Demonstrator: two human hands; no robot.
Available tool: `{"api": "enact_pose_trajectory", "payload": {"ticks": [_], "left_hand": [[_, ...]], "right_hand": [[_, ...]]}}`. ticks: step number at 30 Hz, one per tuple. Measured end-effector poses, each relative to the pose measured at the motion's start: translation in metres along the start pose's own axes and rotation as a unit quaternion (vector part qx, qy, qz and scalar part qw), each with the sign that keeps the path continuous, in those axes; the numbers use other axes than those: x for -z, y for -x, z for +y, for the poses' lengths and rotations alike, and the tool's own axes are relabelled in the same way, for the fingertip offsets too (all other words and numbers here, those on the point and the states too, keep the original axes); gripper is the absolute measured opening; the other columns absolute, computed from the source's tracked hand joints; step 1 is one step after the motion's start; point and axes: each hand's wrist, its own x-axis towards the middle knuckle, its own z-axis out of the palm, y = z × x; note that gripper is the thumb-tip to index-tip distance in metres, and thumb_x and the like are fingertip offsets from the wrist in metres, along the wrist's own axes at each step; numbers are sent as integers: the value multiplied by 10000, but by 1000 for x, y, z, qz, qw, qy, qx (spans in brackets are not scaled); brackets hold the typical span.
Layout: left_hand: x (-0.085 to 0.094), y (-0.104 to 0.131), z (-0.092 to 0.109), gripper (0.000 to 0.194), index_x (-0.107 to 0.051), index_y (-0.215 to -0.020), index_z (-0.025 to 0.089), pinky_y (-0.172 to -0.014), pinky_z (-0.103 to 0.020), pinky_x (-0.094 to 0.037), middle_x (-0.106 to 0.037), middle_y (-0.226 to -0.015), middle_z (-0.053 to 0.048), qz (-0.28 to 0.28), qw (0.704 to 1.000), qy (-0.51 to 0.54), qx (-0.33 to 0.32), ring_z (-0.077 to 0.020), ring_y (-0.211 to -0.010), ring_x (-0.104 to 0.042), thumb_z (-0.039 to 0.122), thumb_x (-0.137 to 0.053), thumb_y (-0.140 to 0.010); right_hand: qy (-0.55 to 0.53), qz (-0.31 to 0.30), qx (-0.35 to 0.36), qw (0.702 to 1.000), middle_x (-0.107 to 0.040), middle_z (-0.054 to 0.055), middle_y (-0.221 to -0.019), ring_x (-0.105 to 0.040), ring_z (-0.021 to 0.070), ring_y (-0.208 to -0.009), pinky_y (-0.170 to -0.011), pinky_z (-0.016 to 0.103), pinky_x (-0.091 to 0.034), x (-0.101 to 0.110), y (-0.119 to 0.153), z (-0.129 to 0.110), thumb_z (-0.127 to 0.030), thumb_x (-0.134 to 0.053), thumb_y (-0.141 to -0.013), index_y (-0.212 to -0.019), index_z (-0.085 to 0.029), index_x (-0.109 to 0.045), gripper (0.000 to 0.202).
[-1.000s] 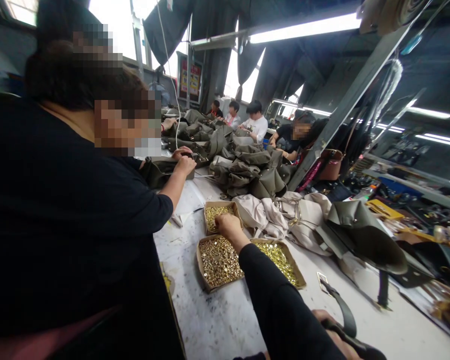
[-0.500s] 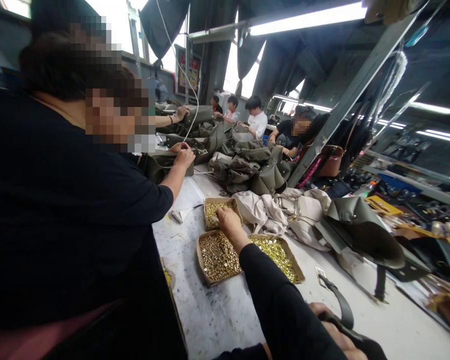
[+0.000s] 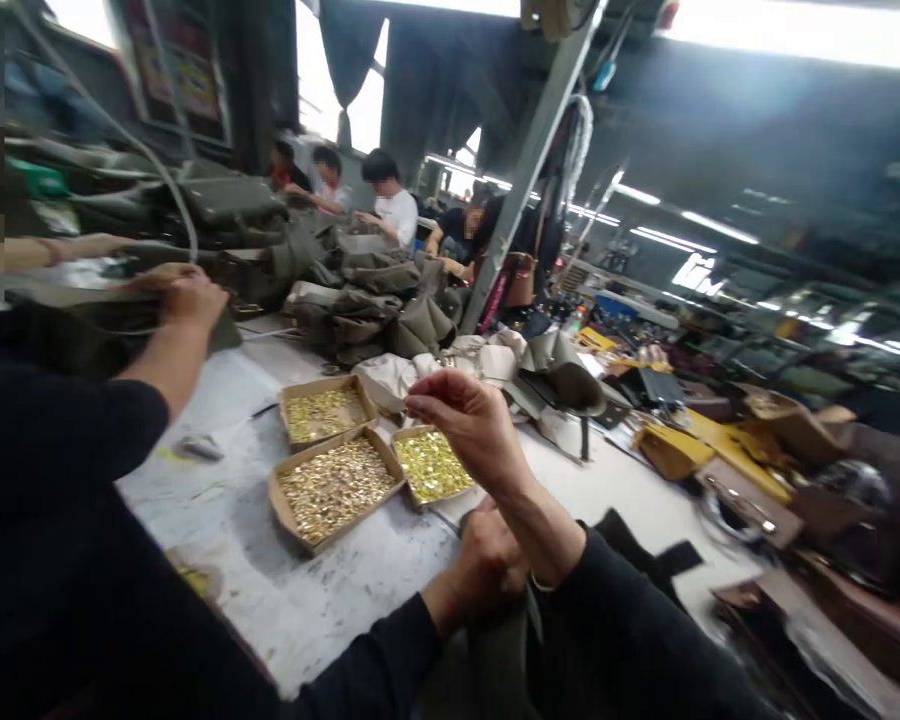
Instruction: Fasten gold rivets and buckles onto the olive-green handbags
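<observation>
My right hand (image 3: pixel 474 425) is raised in front of the small trays, with thumb and fingertips pinched together. Anything between those fingertips is too small to make out. Lower down, my left hand (image 3: pixel 487 555) is closed on a dark olive bag piece (image 3: pixel 499 650), partly hidden behind my right wrist and sleeve. Small gold metal studs fill a cardboard tray (image 3: pixel 316 545) to the left. Behind it stands a second tray (image 3: pixel 291 425) with small gold pieces. A third tray (image 3: pixel 420 506) of brighter gold pieces is partly covered by my right hand.
A co-worker's hand (image 3: pixel 191 300) works on olive material at the left. A heap of olive bags (image 3: pixel 367 300) lies behind the trays, with pale bags (image 3: pixel 390 378) before it. A slanted metal post (image 3: pixel 529 150) rises beyond. Yellow and brown bags (image 3: pixel 675 450) lie at the right.
My right hand has lifted away from the trays and come back toward me. My left hand now shows more fully. The view has swung to the right.
</observation>
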Motion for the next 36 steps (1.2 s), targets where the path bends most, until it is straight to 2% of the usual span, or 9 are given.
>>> {"api": "enact_pose_trajectory", "payload": {"ticks": [1, 3, 8, 12, 15, 18, 26, 31, 36], "left_hand": [[-15, 6, 11, 277, -656, -800, 169, -709, -345, -565, -658, -711, -19, 7, 1000, 26, -15, -153, -649, -622, 287, -517, -1007], [-29, 12, 20, 258, -653, -780, 182, -772, -399, -562, -666, -679, -32, 19, 998, 59, -28, -181, -663, -642, 179, -484, -975], [-22, 4, 16, 205, -668, -1043, 221, -972, -439, -539, -756, -859, -22, 20, 994, 108, -9, -187, -803, -713, 106, -527, -948], [-19, 5, 21, 197, -673, -1053, 234, -1017, -437, -540, -766, -863, -8, 18, 993, 112, 16, -198, -858, -736, 108, -576, -937], [-20, 7, 23, 199, -687, -1055, 243, -1023, -436, -549, -776, -902, -5, 21, 994, 103, 29, -217, -946, -739, 116, -603, -926], [-19, 7, 23, 172, -692, -1027, 238, -1009, -443, -564, -776, -899, -13, 15, 994, 101, 39, -239, -997, -733, 130, -614, -918], [-17, 3, 26, 131, -671, -969, 216, -967, -431, -581, -746, -784, -3, 8, 996, 90, 16, -211, -817, -744, 123, -599, -914], [-18, 4, 28, 138, -674, -970, 204, -989, -422, -559, -730, -762, 13, 8, 994, 110, 6, -173, -751, -724, 103, -608, -903], [-18, 4, 28, 150, -677, -992, 201, -1000, -424, -545, -732, -788, 4, 5, 992, 123, 9, -164, -746, -711, 103, -603, -906]], "right_hand": [[-23, 28, -19, 999, -673, -30, -756, -621, 120, -712, -703, 247, -506, 15, 18, -8, -323, -767, -838, -826, -199, -686, 149], [-45, 86, -64, 993, -663, -36, -728, -599, 112, -675, -667, 239, -493, 42, 56, -18, -362, -830, -779, -797, -196, -690, 217], [-84, 202, -169, 961, -685, -29, -724, -606, 122, -678, -686, 244, -499, 91, 148, -14, -372, -924, -660, -766, -187, -724, 292], [-65, 250, -215, 942, -692, -17, -689, -583, 115, -629, -635, 230, -470, 109, 188, 6, -368, -939, -627, -743, -176, -764, 284], [-71, 265, -241, 931, -721, 4, -715, -607, 131, -653, -651, 241, -481, 113, 198, 18, -381, -940, -614, -775, -180, -793, 296], [-55, 258, -236, 935, -739, 19, -754, -633, 158, -709, -703, 266, -503, 111, 198, 25, -407, -916, -650, -804, -187, -801, 293], [39, 268, -147, 951, -697, 3, -794, -629, 181, -782, -761, 278, -504, 95, 196, 32, -356, -780, -826, -807, -207, -735, 156], [64, 266, -86, 958, -646, -10, -833, -603, 167, -847, -793, 251, -476, 96, 196, 39, -206, -758, -823, -760, -229, -731, 72], [40, 263, -82, 961, -687, -2, -855, -627, 180, -873, -824, 265, -483, 95, 196, 44, -179, -759, -817, -774, -244, -748, 78]]}}
